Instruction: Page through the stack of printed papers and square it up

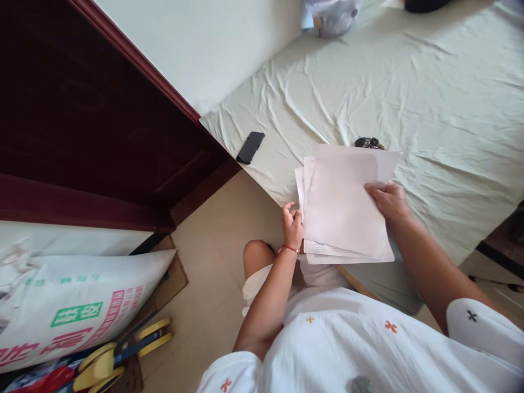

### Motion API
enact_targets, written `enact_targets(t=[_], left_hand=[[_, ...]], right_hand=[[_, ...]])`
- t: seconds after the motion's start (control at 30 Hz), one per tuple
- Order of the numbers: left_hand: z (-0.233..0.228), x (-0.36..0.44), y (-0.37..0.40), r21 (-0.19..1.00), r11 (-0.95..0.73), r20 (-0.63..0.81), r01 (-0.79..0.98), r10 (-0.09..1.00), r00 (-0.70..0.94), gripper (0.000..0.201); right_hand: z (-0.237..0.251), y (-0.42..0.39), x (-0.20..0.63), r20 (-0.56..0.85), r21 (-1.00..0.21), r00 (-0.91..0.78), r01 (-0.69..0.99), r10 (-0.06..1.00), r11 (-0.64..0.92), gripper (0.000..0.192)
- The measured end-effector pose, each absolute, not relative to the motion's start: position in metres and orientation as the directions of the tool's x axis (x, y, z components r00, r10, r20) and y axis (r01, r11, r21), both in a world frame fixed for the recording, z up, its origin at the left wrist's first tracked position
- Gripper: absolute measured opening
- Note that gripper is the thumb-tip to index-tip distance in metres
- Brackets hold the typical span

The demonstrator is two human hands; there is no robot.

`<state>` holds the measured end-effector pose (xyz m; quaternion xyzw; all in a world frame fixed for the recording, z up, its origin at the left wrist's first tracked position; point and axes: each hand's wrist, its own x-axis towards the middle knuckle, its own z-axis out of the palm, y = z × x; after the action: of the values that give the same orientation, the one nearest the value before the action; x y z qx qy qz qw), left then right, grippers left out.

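Several loose sheets of paper (346, 202) are held in front of my body, over the near edge of the cloth-covered surface. The top sheet is blank on the side facing me; edges of others stick out at the left and bottom, some with faint print. My right hand (391, 203) grips the stack by its right edge, thumb on top and the other fingers hidden beneath. At the left edge, my left hand (292, 226) has its fingers curled against the protruding sheets. Just beyond the top of the stack lies a bunch of keys (369, 143), partly covered.
A black phone-like object (250, 148) lies near the left edge of the pale green cloth (442, 103). A clear plastic bag (333, 16) stands at the back by the wall. On the floor at left are a large printed sack (82, 305) and a yellow-wheeled item (153, 330).
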<state>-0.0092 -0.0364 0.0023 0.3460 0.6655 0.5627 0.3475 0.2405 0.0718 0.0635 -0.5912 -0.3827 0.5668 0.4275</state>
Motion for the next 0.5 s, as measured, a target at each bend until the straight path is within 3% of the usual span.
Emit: enact_targets(t=[0.27, 0.5], left_hand=[[0.0002, -0.0071, -0.037, 0.994, 0.109, -0.09, 0.008, 0.855, -0.511, 0.032], [0.0005, -0.0052, -0.0338, 0.989, 0.138, -0.085, 0.058, 0.835, -0.543, 0.021]], right_hand=[[0.063, 0.0683, 0.2382, -0.332, -0.943, 0.066, -0.033, 0.941, -0.331, 0.009], [0.0566, 0.0719, 0.2438, -0.341, -0.94, 0.073, 0.001, 0.937, -0.342, 0.013]])
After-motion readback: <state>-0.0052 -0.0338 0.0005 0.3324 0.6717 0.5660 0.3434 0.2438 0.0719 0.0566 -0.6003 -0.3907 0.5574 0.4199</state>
